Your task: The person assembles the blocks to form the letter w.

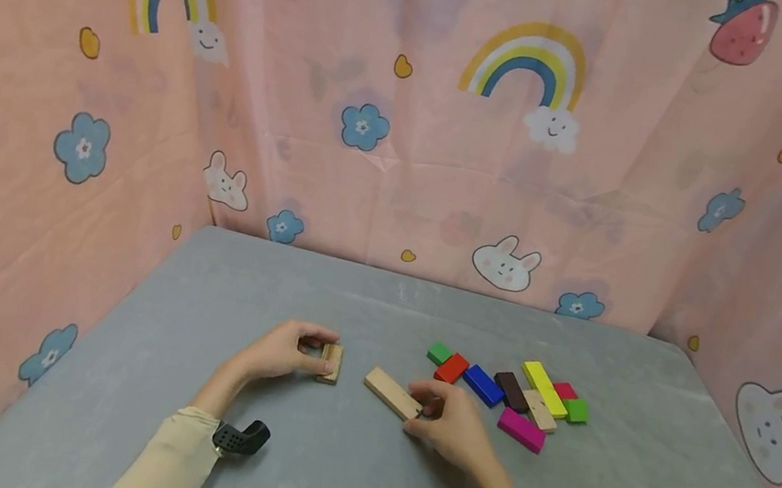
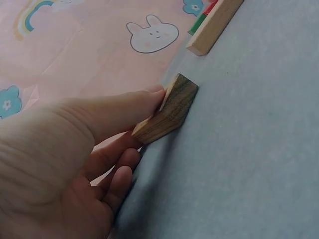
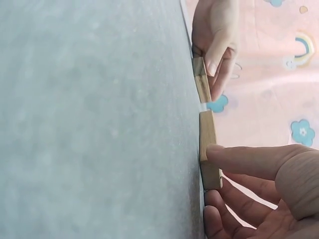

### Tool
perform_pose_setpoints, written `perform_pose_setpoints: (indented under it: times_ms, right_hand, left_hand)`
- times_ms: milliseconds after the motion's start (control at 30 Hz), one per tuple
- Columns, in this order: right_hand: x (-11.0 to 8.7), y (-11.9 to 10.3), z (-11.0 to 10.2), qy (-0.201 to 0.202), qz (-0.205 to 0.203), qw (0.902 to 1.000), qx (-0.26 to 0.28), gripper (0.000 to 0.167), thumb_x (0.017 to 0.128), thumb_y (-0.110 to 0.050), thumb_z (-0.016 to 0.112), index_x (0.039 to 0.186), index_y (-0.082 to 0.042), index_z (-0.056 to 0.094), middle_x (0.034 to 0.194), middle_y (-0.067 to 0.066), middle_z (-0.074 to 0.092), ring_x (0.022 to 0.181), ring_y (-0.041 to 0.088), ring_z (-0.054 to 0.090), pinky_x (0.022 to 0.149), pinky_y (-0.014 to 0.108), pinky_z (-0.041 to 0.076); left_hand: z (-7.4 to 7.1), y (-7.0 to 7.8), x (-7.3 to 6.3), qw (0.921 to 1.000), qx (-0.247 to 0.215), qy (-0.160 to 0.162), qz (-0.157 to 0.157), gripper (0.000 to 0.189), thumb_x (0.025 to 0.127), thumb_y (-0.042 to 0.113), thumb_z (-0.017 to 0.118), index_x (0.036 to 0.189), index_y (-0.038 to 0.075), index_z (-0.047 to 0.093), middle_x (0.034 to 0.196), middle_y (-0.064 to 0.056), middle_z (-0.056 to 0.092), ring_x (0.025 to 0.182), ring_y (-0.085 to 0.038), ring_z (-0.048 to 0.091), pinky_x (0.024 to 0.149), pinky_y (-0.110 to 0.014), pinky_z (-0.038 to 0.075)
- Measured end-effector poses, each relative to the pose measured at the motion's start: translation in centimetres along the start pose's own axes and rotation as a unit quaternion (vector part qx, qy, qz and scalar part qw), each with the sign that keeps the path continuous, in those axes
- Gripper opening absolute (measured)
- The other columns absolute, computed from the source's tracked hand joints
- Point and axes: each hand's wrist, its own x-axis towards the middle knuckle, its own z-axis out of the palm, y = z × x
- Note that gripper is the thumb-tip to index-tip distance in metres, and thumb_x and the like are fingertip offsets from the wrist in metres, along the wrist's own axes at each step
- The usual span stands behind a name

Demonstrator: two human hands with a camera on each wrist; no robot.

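at a gray table (image 1: 315,473), the left hand (image 1: 284,353) pinches a brown block (image 1: 335,364) between thumb and fingers; the right hand (image 1: 452,427), apart from the left, grips the near end of a pale block (image 1: 387,391) close by. colored blocks (image 1: 521,430) lie clustered farther right.

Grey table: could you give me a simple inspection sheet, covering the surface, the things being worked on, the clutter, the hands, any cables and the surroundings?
Surface: grey table, plain top, large bare areas.
Job's things: a brown wooden block and a lighter wooden block, with a gap between them.
Clutter: loose group of other blocks, mostly brightly coloured, on the right part of the table.
Hands: left hand pinches the brown wooden block; right hand pinches the lighter one. A black wrist device is on the left wrist.
Cables: nothing seen.
Surroundings: pink cloth printed with rainbows, rabbits and flowers, behind and on both sides.
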Motion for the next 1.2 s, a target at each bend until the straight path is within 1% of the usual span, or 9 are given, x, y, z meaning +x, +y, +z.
perform_pose_setpoints:
  times_ms: [167,367,567,700,800,933,1067,1200]
  right_hand:
    - [0.1,-0.1,0.0,-0.005,-0.002,1.0,-0.003,0.038,0.071,0.0,0.087,0.106,-0.009,0.074,0.097,-0.003,0.067,0.082,0.017,0.057,0.074,0.034,0.049]
    - [0.1,-0.3,-0.1,-0.009,-0.009,0.9999,-0.006,0.039,0.07,0.0,0.087,0.106,-0.007,0.074,0.095,-0.002,0.068,0.079,0.017,0.057,0.072,0.034,0.049]
    - [-0.1,-0.6,0.1,-0.027,-0.014,0.9995,-0.009,0.038,0.071,-0.004,0.088,0.106,-0.007,0.073,0.093,-0.001,0.067,0.078,0.016,0.057,0.07,0.034,0.049]
    - [-0.4,-0.7,0.4,-0.034,-0.017,0.9992,-0.012,0.04,0.069,-0.005,0.089,0.106,-0.006,0.072,0.092,-0.001,0.066,0.076,0.016,0.056,0.067,0.032,0.049]
    - [-0.7,-0.9,0.7,-0.039,-0.02,0.999,-0.01,0.041,0.069,-0.006,0.089,0.106,-0.005,0.072,0.091,-0.001,0.065,0.074,0.016,0.055,0.064,0.031,0.048]
    - [-0.7,-1.4,1.1,-0.049,-0.026,0.9985,-0.004,0.041,0.07,-0.007,0.089,0.107,-0.005,0.072,0.09,0.0,0.064,0.073,0.016,0.054,0.061,0.029,0.047]
    - [-0.7,-2.0,1.6,-0.058,-0.036,0.9977,0.0,0.041,0.07,-0.007,0.089,0.106,-0.004,0.072,0.087,-0.001,0.063,0.071,0.015,0.054,0.058,0.028,0.046]
    - [-0.7,-2.3,2.2,-0.068,-0.045,0.9967,0.005,0.04,0.069,-0.007,0.089,0.104,-0.003,0.071,0.085,-0.001,0.063,0.07,0.014,0.055,0.057,0.027,0.046]
  left_hand:
    - [0.0,0.2,0.0,1.0,0.005,0.005,-0.005,0.051,0.084,0.019,0.081,0.129,0.003,0.065,0.125,-0.006,0.063,0.111,-0.023,0.055,0.092,-0.041,0.046]
    - [0.3,0.5,0.3,0.9997,0.021,0.01,-0.012,0.05,0.084,0.022,0.081,0.128,0.005,0.066,0.121,-0.002,0.063,0.108,-0.021,0.056,0.091,-0.041,0.046]
    - [0.8,0.7,0.6,0.9989,0.043,0.017,-0.001,0.047,0.085,0.022,0.08,0.126,0.003,0.067,0.115,-0.002,0.065,0.104,-0.021,0.057,0.089,-0.043,0.046]
    - [1.2,0.7,0.7,0.997,0.074,0.019,0.012,0.045,0.086,0.024,0.079,0.125,0.004,0.067,0.115,-0.002,0.064,0.104,-0.021,0.056,0.09,-0.043,0.045]
    - [1.5,0.8,0.7,0.9954,0.092,0.022,0.014,0.045,0.088,0.025,0.078,0.125,0.004,0.066,0.115,-0.003,0.063,0.103,-0.02,0.055,0.09,-0.043,0.045]
    - [1.8,1.1,0.8,0.9935,0.107,0.037,0.01,0.045,0.089,0.027,0.076,0.126,0.003,0.066,0.115,-0.005,0.061,0.101,-0.02,0.055,0.087,-0.042,0.046]
    - [2.0,1.1,0.8,0.9906,0.121,0.064,0.007,0.043,0.091,0.027,0.074,0.126,0.003,0.065,0.114,-0.005,0.06,0.1,-0.019,0.055,0.085,-0.041,0.047]
    - [2.2,1.0,0.5,0.989,0.12,0.087,0.007,0.041,0.091,0.026,0.074,0.124,0.004,0.066,0.112,-0.004,0.06,0.098,-0.019,0.055,0.084,-0.04,0.047]
